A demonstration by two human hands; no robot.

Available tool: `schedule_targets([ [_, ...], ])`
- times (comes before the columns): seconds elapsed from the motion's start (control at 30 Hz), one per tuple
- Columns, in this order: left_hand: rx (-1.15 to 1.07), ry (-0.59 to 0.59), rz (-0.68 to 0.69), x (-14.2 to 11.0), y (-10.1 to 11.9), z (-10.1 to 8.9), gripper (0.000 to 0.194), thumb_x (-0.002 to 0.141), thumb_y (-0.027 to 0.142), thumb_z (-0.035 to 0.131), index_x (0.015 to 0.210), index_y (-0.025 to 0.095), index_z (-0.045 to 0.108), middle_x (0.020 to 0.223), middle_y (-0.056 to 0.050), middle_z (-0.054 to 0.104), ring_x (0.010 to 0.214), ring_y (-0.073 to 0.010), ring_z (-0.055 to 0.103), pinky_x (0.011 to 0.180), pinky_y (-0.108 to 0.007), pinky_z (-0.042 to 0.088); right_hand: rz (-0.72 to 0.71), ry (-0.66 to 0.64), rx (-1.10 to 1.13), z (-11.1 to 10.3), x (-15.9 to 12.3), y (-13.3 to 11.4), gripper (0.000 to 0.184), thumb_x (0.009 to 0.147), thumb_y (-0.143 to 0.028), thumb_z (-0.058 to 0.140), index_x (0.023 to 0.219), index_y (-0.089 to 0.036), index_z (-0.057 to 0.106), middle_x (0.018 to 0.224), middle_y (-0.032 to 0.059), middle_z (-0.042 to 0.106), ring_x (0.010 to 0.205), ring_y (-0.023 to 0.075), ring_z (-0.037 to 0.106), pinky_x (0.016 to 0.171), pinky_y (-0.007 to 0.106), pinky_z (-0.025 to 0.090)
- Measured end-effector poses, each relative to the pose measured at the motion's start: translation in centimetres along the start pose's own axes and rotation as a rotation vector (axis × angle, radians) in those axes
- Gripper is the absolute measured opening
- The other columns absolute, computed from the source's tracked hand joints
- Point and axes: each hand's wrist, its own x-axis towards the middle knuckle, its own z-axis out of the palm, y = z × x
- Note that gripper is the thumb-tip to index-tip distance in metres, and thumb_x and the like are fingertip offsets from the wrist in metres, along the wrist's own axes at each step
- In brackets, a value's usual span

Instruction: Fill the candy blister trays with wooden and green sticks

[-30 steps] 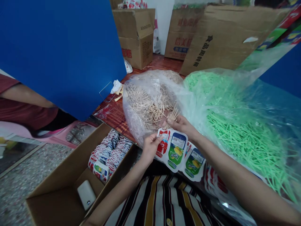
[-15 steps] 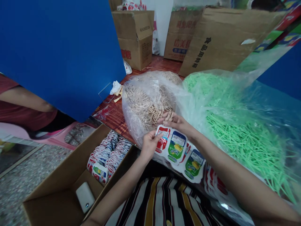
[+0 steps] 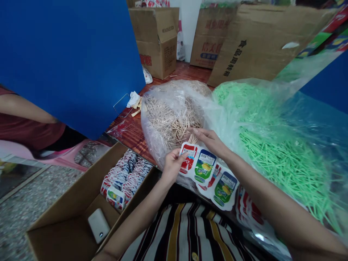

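Note:
My left hand (image 3: 172, 165) pinches the left edge of a flat double packet (image 3: 204, 164), one half printed red like a cola bottle, the other blue and green with "Sprite". At the packet's top edge, my right hand (image 3: 210, 140) has its fingers around a small bunch of thin beige sticks (image 3: 193, 138). How the fingertips grip them is partly hidden. Just beyond lies a clear plastic bag of the same kind of beige sticks (image 3: 160, 112). Another Sprite-and-cola packet (image 3: 225, 189) lies under and right of the held one, close to my body.
Right of the beige sticks, a clear bag holds green sticks (image 3: 282, 166). An open carton (image 3: 62, 235) at lower left contains stacked packets (image 3: 126, 177) and a white device (image 3: 98, 225). Cardboard boxes (image 3: 160, 40) stand behind. A blue panel (image 3: 67, 61) partly hides another person (image 3: 27, 119).
My right hand's fingers have straightened a little over the bunch of sticks, and the sticks now sit lower, against the packet's top edge. My left hand keeps its pinch on the packet.

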Motion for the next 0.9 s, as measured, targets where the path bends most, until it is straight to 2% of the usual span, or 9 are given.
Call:
schedule_targets([
  [0.1, 0.002, -0.006, 0.005, -0.1, 0.1, 0.0, 0.032, 0.070, 0.038, 0.073, 0.088, 0.013, 0.065, 0.070, -0.002, 0.070, 0.054, -0.0128, 0.061, 0.054, -0.024, 0.049, -0.054, -0.008, -0.050, -0.5, 0.2, -0.1, 0.042, 0.084, -0.052, 0.055, 0.107, -0.020, 0.070, 0.096, 0.0050, 0.073, 0.095, 0.0210, 0.067, 0.092, 0.037, 0.049],
  [0.2, -0.008, -0.007, 0.014, -0.1, 0.2, 0.1, 0.033, 0.071, 0.040, 0.072, 0.088, 0.013, 0.064, 0.070, -0.002, 0.070, 0.055, -0.0133, 0.061, 0.054, -0.025, 0.049, -0.048, -0.116, -0.119, -0.8, 0.2, -0.4, 0.042, 0.084, -0.052, 0.055, 0.103, -0.019, 0.072, 0.100, 0.0062, 0.073, 0.097, 0.0227, 0.066, 0.090, 0.037, 0.049],
  [0.37, -0.018, 0.029, 0.002, -0.2, 0.4, 0.1, 0.035, 0.069, 0.044, 0.073, 0.085, 0.014, 0.064, 0.067, -0.001, 0.068, 0.054, -0.0128, 0.060, 0.055, -0.025, 0.048, -0.127, -0.208, -0.244, -0.8, -0.5, -1.5, 0.040, 0.088, -0.047, 0.051, 0.118, -0.024, 0.064, 0.117, 0.0038, 0.067, 0.111, 0.0228, 0.060, 0.099, 0.039, 0.043],
  [0.43, -0.030, 0.038, -0.003, -0.3, 0.4, 0.2, 0.035, 0.069, 0.045, 0.073, 0.083, 0.014, 0.064, 0.066, 0.000, 0.068, 0.054, -0.0128, 0.060, 0.056, -0.025, 0.048, -0.122, -0.314, -0.320, -0.8, -1.1, -1.8, 0.039, 0.085, -0.042, 0.058, 0.118, -0.024, 0.064, 0.122, 0.0033, 0.064, 0.115, 0.0238, 0.057, 0.101, 0.038, 0.042],
  [0.5, -0.045, 0.035, -0.001, -0.4, 0.4, 0.2, 0.034, 0.069, 0.045, 0.072, 0.082, 0.014, 0.065, 0.065, 0.000, 0.067, 0.054, -0.0130, 0.060, 0.057, -0.026, 0.049, -0.117, -0.383, -0.369, -0.7, -1.8, -2.0, 0.049, 0.078, -0.036, 0.067, 0.126, -0.026, 0.058, 0.126, 0.0035, 0.061, 0.116, 0.0240, 0.057, 0.100, 0.037, 0.044],
  [0.57, -0.067, 0.032, -0.004, -0.5, 0.5, 0.3, 0.033, 0.069, 0.045, 0.072, 0.081, 0.014, 0.065, 0.063, 0.001, 0.067, 0.053, -0.0133, 0.060, 0.058, -0.026, 0.049, -0.147, -0.367, -0.362, -0.5, -2.4, -1.9, 0.061, 0.078, -0.032, 0.068, 0.135, -0.028, 0.047, 0.131, 0.0046, 0.058, 0.115, 0.0230, 0.057, 0.097, 0.038, 0.047],
  [0.6, -0.081, 0.033, -0.007, -0.5, 0.6, 0.4, 0.033, 0.069, 0.044, 0.073, 0.081, 0.014, 0.065, 0.063, 0.001, 0.067, 0.053, -0.0133, 0.060, 0.058, -0.027, 0.049, -0.178, -0.336, -0.362, -0.4, -2.7, -1.8, 0.060, 0.080, -0.031, 0.065, 0.136, -0.029, 0.044, 0.131, 0.0053, 0.057, 0.114, 0.0225, 0.058, 0.095, 0.038, 0.047],
  [0.77, -0.120, 0.029, -0.016, -0.8, 1.1, 0.8, 0.035, 0.068, 0.046, 0.073, 0.082, 0.015, 0.065, 0.066, 0.000, 0.068, 0.057, -0.0137, 0.062, 0.061, -0.027, 0.050, -0.356, -0.157, -0.576, -0.1, -4.3, -0.8, 0.034, 0.082, -0.032, 0.063, 0.116, -0.024, 0.061, 0.109, 0.0068, 0.066, 0.100, 0.0237, 0.062, 0.090, 0.038, 0.048],
  [0.9, -0.052, 0.019, -0.003, -1.2, 0.9, 0.9, 0.034, 0.068, 0.046, 0.073, 0.077, 0.014, 0.066, 0.064, 0.000, 0.067, 0.053, -0.0117, 0.059, 0.056, -0.024, 0.047, -0.307, -0.181, -0.683, 0.2, -5.6, -0.6, 0.034, 0.080, -0.037, 0.065, 0.112, -0.024, 0.064, 0.106, 0.0070, 0.068, 0.095, 0.0251, 0.064, 0.084, 0.036, 0.049],
])
